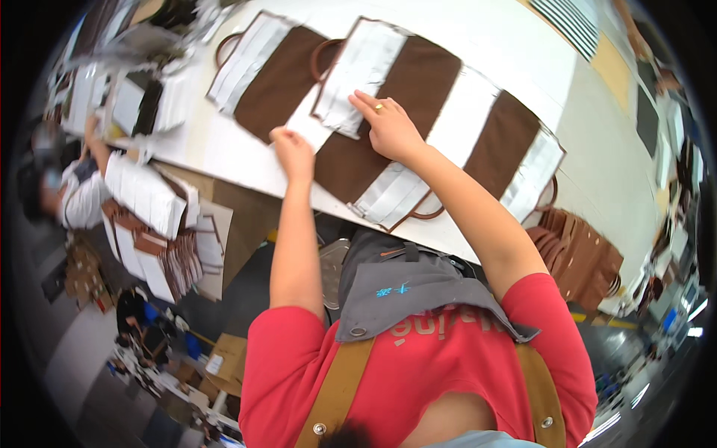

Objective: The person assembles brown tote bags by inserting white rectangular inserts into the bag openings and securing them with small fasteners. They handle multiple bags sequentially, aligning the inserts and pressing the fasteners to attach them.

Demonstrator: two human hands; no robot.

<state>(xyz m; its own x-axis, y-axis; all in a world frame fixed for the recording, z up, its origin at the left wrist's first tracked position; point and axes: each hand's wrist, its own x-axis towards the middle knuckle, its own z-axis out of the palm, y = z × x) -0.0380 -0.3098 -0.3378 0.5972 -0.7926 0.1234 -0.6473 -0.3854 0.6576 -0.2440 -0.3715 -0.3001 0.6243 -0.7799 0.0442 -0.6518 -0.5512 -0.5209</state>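
Note:
Flat brown bag panels with white film-covered bands and brown loop handles lie on the white table. My right hand [390, 128], a ring on one finger, rests with fingers stretched out on the middle bag panel [426, 78], at the edge of its white band. My left hand [293, 154] is closed in a pinch by the lower edge of the left bag panel [272, 86]. It is slightly blurred, and what its fingertips hold, if anything, is hidden. Toward the right lies another bag panel [502, 138], its handle pointing toward me.
A stack of brown handled pieces [579, 254] sits at the table's right front. To the left, a co-worker [75, 190] reaches over the table [187, 153] beside a pile of white and brown panels [160, 239]. A cardboard box [226, 364] stands below, at lower left.

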